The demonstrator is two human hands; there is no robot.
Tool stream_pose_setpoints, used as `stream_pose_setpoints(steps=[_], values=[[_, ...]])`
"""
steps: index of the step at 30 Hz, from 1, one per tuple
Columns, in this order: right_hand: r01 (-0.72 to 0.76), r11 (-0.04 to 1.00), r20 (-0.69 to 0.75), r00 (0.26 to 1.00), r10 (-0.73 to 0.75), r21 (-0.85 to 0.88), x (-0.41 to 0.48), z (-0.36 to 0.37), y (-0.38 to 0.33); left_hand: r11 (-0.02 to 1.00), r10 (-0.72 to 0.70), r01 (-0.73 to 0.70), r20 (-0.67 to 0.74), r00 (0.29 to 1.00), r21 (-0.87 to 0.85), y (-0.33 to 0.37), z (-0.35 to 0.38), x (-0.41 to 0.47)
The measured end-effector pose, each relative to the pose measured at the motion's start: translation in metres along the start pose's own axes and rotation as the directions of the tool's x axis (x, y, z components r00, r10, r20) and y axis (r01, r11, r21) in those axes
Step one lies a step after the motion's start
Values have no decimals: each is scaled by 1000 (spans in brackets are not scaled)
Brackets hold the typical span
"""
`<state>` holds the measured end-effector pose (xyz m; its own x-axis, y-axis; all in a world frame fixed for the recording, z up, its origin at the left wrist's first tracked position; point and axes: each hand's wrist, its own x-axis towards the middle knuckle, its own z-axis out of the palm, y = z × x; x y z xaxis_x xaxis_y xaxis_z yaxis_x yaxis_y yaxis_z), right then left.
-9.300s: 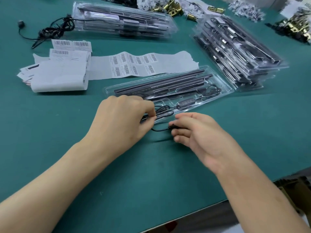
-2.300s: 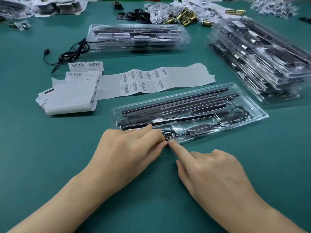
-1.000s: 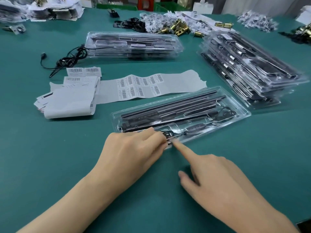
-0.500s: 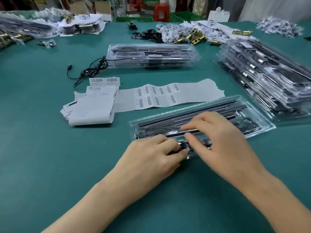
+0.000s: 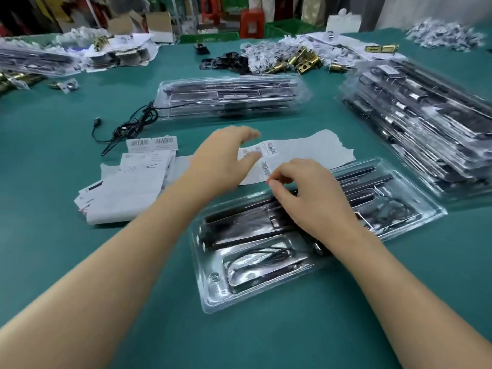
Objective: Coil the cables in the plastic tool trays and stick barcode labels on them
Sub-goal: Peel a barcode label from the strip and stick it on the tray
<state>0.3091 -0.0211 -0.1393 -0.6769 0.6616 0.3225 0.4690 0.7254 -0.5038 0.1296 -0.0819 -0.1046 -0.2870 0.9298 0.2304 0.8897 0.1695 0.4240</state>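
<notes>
Black barcodes on the label strip (image 5: 306,153), at the middle of the desk (image 5: 40,209). Bars and small print on each barcode label (image 5: 270,147), too blurred to read. More barcodes on a torn double label (image 5: 151,141) towards the left edge, digits likewise illegible.

Just in front of the strip, nearest the desk's near edge, the clear plastic tool tray (image 5: 213,296). Lies aslant, long side running from near-left to far-right. Holds dark metal bars (image 5: 239,227) in the far channels, a coiled black cable (image 5: 261,255) in the near-left compartment and a second cable loop (image 5: 394,209) at the right end.

Over the left part of the strip, the left hand (image 5: 221,158). Reaches out with fingers straight and spread, released, grasping nothing. Blurred, so contact with the paper cannot be told. Sits beyond the tray and apart from the coiled black cable.

Over the tray's far side, the right hand (image 5: 306,193). Wrist above the bars, fingers (image 5: 274,181) curled at the strip's near edge, just beside a barcode label. Cannot be told whether pinching a label or clenched on nothing. Coiled black cable to the near-left of this wrist, untouched.

Elsewhere: folded backing paper (image 5: 127,193) left of the strip; a loose black cable (image 5: 125,126) behind it; a stack of filled trays (image 5: 231,97) towards the far edge; a taller stack (image 5: 426,129) along the right edge; brass lock parts (image 5: 300,59) by the far edge.
</notes>
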Motion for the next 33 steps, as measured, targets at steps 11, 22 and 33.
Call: stream_pose_setpoints(steps=[11,22,33], values=[[12,996,-31,999,-9,93,-4,0,6,994,-98,91,161,982,52,-6,50,77],[-140,977,-37,988,148,161,-1,-4,5,668,-135,55,-48,990,-742,-19,26,63],[-364,386,154,865,477,848,43,6,-18,700,-96,29,-54,994,-713,-12,16,47]])
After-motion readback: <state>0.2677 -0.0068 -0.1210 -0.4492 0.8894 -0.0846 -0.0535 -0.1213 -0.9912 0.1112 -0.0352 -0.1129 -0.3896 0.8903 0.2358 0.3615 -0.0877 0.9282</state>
